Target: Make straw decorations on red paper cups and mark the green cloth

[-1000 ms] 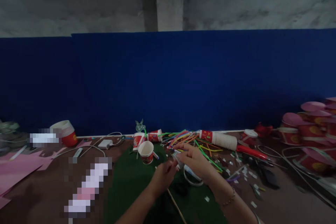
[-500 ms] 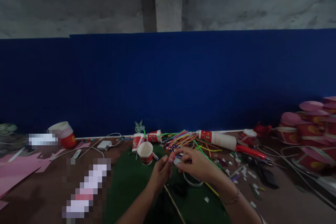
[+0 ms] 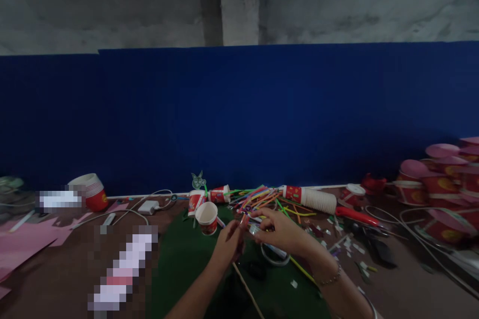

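In the head view, the left hand [image 3: 229, 240] pinched a reddish piece [image 3: 244, 221] over the mat [image 3: 187, 264] — near the straws [image 3: 262, 198]. The right hand [image 3: 280, 232] curled beside it, its fingers bent; whether they gripped anything, I cannot tell.

head view taken from above the table's [image 3: 419, 291] near side, aimed forward and down. blue panel [image 3: 239, 119] faced near square-on, wall [image 3: 318, 5] caught above; left hand [image 3: 229, 242] and right hand [image 3: 279, 232] framed close, low centre.

On tbl [image 3: 406, 286], straws [image 3: 264, 195] lie btwn 3 cups [image 3: 206, 218] to L & cup stack [image 3: 318, 200] to R, mat [image 3: 183, 254] in front.
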